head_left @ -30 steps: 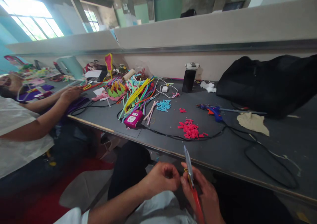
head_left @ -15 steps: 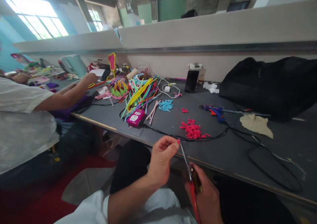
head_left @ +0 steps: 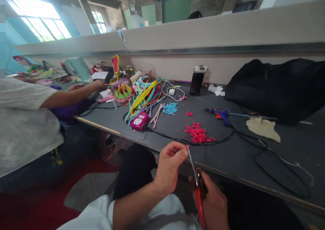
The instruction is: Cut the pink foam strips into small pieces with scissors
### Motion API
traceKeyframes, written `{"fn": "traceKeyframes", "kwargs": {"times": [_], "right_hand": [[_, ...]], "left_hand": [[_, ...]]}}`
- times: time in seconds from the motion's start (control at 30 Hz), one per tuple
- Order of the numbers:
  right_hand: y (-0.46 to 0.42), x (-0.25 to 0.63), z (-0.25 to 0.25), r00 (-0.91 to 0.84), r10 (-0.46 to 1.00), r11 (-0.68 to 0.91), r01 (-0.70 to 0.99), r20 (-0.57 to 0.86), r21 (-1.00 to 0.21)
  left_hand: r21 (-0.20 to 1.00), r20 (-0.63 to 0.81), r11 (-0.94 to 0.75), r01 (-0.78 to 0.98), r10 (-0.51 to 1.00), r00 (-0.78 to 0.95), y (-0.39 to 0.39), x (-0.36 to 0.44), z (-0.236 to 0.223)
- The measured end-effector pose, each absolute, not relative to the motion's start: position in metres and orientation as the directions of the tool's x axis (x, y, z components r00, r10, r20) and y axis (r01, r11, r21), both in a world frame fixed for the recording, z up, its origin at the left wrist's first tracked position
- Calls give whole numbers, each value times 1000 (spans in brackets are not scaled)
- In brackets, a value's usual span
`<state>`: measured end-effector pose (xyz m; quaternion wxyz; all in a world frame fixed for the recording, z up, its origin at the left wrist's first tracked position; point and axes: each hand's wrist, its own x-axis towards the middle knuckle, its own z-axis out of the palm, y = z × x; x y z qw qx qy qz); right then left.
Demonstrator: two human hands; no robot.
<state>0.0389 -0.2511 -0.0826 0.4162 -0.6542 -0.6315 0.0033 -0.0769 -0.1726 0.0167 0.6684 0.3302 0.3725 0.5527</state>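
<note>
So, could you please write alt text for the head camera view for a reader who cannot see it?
A person's left hand pinches a tiny pink piece at the tip of scissors gripped in the right hand, at the edge of a dark table. On it lie red cut bits, colourful strips and a blue glue gun; another person sits left.

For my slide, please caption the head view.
Left hand pinches a pink piece at scissors in right hand.

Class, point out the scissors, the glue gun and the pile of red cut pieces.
scissors (head_left: 193, 165), head view, on the blade.
glue gun (head_left: 221, 115), head view, on its blue body.
pile of red cut pieces (head_left: 197, 133), head view, on the pile's middle.
</note>
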Motion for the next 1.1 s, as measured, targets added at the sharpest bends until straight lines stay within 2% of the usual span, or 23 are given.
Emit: {"fn": "traceKeyframes", "kwargs": {"times": [0.37,0.57,0.83,0.93,1.0,1.07,1.1], "right_hand": [[-255,44,-95,162,848,157,833,505,-530],[-257,46,-93,148,883,131,833,446,-537],[-255,41,-88,185,853,143,816,487,-560],[-253,40,-81,190,838,177,792,511,-585],[-252,40,-76,205,830,193,767,519,-611],[-251,41,-72,217,841,192,736,496,-649],[-251,41,-70,227,849,183,721,478,-668]], "left_hand": [[847,-166,198,-493,980,109,-174,-74,14],[840,-166,199,-505,980,109,-175,-72,14],[865,-164,194,-462,981,105,-175,-77,14],[925,-123,146,-352,989,87,-175,-85,10],[983,-44,61,-172,994,98,-175,-92,5],[990,101,-115,78,982,162,-175,-102,-1],[952,193,-237,192,956,222,-176,-107,-4]]}}
